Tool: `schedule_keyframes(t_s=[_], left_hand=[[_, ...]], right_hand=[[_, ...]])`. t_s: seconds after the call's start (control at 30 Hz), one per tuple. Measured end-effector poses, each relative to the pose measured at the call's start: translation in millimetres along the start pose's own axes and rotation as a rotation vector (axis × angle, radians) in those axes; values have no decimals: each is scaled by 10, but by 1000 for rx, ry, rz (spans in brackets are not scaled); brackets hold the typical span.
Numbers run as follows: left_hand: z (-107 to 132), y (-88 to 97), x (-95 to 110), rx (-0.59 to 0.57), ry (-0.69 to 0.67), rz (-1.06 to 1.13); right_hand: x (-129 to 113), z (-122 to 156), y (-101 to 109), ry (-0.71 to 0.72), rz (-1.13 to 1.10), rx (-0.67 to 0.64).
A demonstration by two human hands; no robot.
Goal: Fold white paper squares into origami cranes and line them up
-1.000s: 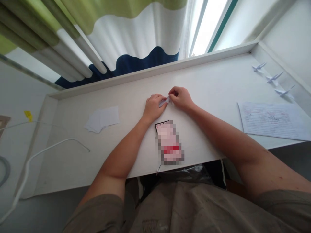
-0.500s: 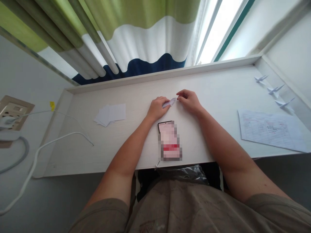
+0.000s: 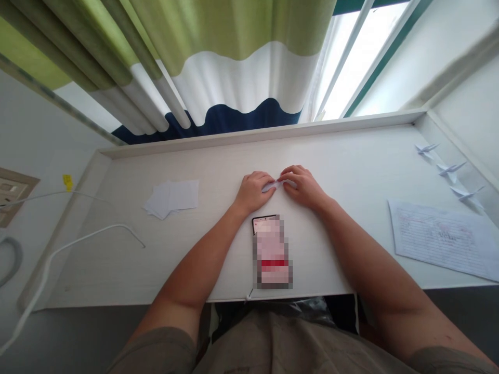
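Folded paper (image 3: 273,186) on white desk (image 3: 218,270), clamped between left hand (image 3: 253,193) and right hand (image 3: 303,187), fingertips together on it. Pixelated phone (image 3: 271,253) just below hands. Stack of paper squares (image 3: 171,199) farther left; three origami cranes (image 3: 451,170), handwritten lined sheet (image 3: 440,240) farther right.

The right hand (image 3: 304,188) has closed in from 3 o'clock, and its fingertips (image 3: 286,173) now touch the folded white paper (image 3: 275,185), which stood just clear of them a moment ago. The paper has swung from pointing toward 2 o'clock to lying nearly level against the left hand (image 3: 252,193). The bench (image 3: 343,150) sits lower in view.
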State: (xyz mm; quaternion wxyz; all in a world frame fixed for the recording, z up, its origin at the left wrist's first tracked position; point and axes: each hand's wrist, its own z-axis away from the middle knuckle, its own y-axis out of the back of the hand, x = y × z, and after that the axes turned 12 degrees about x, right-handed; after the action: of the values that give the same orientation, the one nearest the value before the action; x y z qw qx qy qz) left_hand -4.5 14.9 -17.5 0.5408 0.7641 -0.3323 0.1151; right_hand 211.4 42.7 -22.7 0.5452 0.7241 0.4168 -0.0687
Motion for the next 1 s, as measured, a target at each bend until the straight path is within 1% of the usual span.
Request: schedule_keyframes(t_s=[0.13,0.33,0.57,0.67,0.8,1.0], left_hand=[[7,-16,-14,10,7,9],[19,-27,-28,5,-6,6],[12,-13,-12,-2,-29,-10],[9,-8,-5,-7,-34,-17],[9,-13,-7,14,-60,-22],[11,-38,-38,29,-91,-31]], right_hand=[[12,-62,8,-34,19,8],[17,-94,30,-115,-24,25],[44,-101,13,-112,-84,23],[64,-106,-7,-102,-88,55],[84,-110,-29,-77,-105,96],[76,-96,7,-90,-97,44]])
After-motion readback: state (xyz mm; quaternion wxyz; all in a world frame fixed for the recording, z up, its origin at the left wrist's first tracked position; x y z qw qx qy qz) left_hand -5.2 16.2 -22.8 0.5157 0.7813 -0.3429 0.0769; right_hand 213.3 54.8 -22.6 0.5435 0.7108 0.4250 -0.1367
